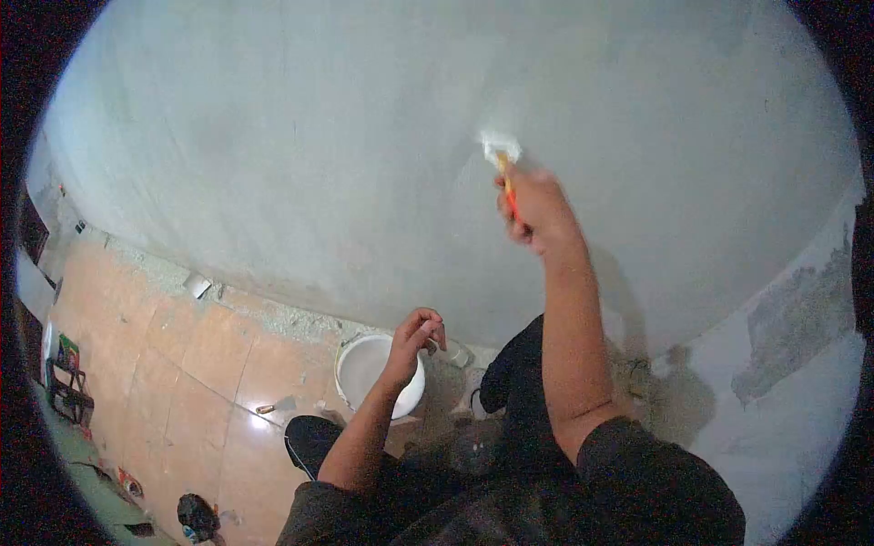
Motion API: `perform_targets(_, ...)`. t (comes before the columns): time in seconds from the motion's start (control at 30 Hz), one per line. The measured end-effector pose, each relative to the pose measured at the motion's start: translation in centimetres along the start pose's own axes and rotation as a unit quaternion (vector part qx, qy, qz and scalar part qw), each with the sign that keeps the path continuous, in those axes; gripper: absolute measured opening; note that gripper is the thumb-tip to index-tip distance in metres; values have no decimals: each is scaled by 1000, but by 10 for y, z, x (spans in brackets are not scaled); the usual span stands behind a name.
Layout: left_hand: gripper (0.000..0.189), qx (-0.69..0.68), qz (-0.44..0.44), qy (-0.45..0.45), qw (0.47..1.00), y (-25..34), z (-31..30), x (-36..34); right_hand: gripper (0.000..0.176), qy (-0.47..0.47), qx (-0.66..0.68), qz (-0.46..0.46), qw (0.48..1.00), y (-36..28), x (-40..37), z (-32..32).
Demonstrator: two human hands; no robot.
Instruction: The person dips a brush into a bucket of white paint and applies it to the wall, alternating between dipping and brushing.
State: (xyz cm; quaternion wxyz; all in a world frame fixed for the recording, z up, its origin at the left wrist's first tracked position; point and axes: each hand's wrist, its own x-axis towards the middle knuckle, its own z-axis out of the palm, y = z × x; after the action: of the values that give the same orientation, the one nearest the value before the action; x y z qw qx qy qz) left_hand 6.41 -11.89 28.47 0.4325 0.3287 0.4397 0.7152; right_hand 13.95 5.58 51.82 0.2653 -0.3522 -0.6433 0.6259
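Note:
My right hand (542,209) is wrapped round the yellow and red handle of a paintbrush (501,150). White paint covers the brush head, which is up against the grey wall (364,136); the head and hand are slightly blurred. Lower down, my left hand (419,338) hovers over the rim of a white bucket (341,378). Its fingers are loosely bent and a little apart, with nothing seen in them. Pale liquid fills part of the bucket, and my left forearm covers some of it.
Debris lines the foot of the wall, with a metal plate (198,285) among it. On the tiled floor (173,391) lies a scraper with a wooden handle (266,409). A dark bundle (197,517) sits at the lower left. Rough grey plaster (797,318) shows at right.

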Motion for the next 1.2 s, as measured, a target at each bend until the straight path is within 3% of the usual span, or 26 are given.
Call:
perform_targets(0.03, 22, 0, -4, 1, 1000, -1, -1, 0, 34, 1, 1, 4, 1000, -13, -12, 2)
perform_targets(0.1, 23, -12, 6, -3, 1000, -2, -2, -1, 37, 42, -96, -161, 981, -30, -28, 10)
perform_targets(0.2, 23, -17, 18, 3, 1000, -2, -3, 0, 41, 66, -117, -172, 976, 3, -15, 24)
perform_targets(0.23, 23, -17, 19, 3, 1000, 0, -3, 0, 41, 57, -130, -117, 983, 21, -6, 28)
perform_targets(0.37, 24, -21, 10, -1, 1000, -1, -5, 0, 35, 147, -353, -89, 920, 166, 58, 40)
perform_targets(0.43, 24, -23, 11, -7, 1000, 0, -7, 1, 34, 166, -350, -51, 921, 229, 57, 49)
perform_targets(0.5, 23, -12, 13, 1, 1000, 3, -5, -2, 35, 120, -378, -11, 918, 298, 61, 44)
perform_targets(0.57, 23, -15, 15, 9, 1000, 6, -6, -5, 34, 120, -364, -32, 923, 366, 63, 38)
perform_targets(0.63, 23, -15, 19, 16, 1000, 7, -9, -4, 33, 120, -348, -53, 928, 374, 58, 39)
perform_targets(0.7, 22, -10, 22, 20, 999, 7, -9, -4, 28, 7, -117, 168, 979, 336, 34, 41)
perform_targets(0.73, 22, -11, 21, 20, 1000, 8, -7, -2, 28, 7, -118, 169, 979, 317, 36, 40)
perform_targets(0.8, 26, 2, 33, 19, 999, 6, -8, -1, 25, -32, -238, 307, 921, 280, 56, 42)
perform_targets(0.87, 27, -1, 25, 17, 1000, 7, -7, -1, 28, 22, -21, 231, 973, 257, 79, 26)
perform_targets(1.0, 31, 10, 33, 8, 999, 4, -6, -3, 34, -30, 16, 127, 991, 79, 29, 19)
perform_targets(1.07, 23, -4, 34, 3, 999, 6, -4, -4, 36, -28, -57, 3, 998, 37, -7, 24)
perform_targets(1.1, 22, -9, 40, 5, 999, 8, -4, -4, 36, -28, -57, 5, 998, 27, -14, 27)
perform_targets(1.17, 21, -22, 33, 9, 999, 9, -3, -3, 39, 59, -149, -171, 972, 16, -19, 36)
perform_targets(1.2, 21, -34, 28, 11, 999, 10, -4, -2, 39, 59, -147, -170, 973, 27, -7, 38)
